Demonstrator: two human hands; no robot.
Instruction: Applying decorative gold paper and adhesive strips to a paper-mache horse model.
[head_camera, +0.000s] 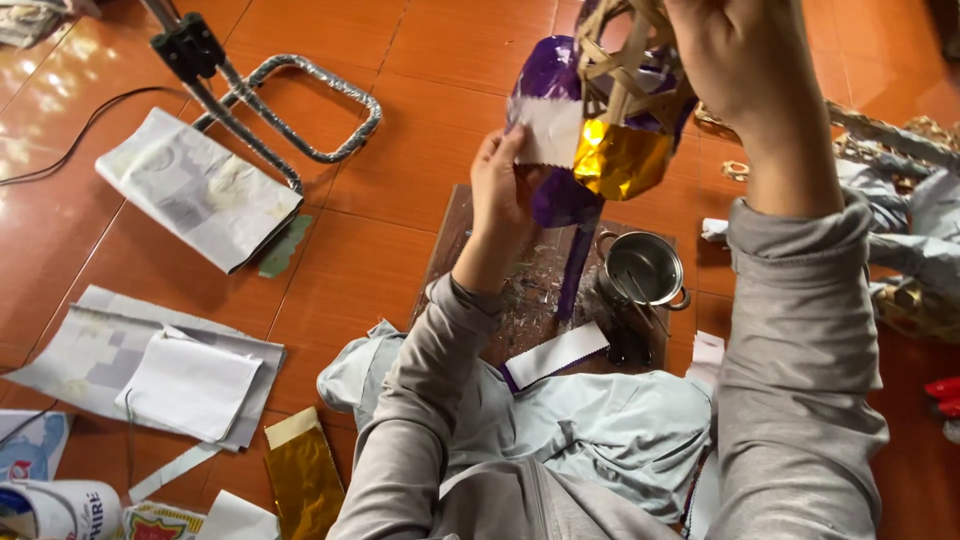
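Left hand (503, 190) fingers pinch white paper (548, 132) on the lantern (600, 110). Right hand (740, 60) grips its bamboo frame at 12 o'clock, top centre, long axis tilted toward 1 o'clock. Pot (642, 268) at 6 o'clock holds a thin stick.

**Glossy tiled floor strewn with paper**

The floor (400, 130) is laid with large orange-brown tiles, polished enough to throw back soft daylight at the upper left. Well to the left of the fingers (492, 150) lies a folded newspaper (198, 188), with a bent metal frame (300, 105) just above it and a thin dark cable (70, 140) trailing toward the edge. Lower left, more paper sheets (150, 370) overlap, beside a gold foil strip (303, 475). Below the fingers, a dark board (470, 250) rests flat on the tiles.
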